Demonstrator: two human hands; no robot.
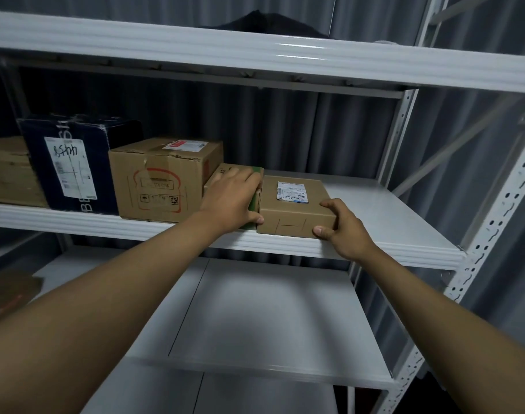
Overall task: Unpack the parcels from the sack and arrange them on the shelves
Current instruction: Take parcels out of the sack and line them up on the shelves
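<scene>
Cardboard parcel, both hands gripping, shelf

On the dark blue box, a white label with illegible handwritten characters is carried, and a large white "B" is printed low on its front. Right of it, handling symbols are printed on the brown carton. Its label and that on the flat parcel cannot be read.

One head-worn camera looks forward and slightly down, close to the white shelf at arm's reach.
</scene>
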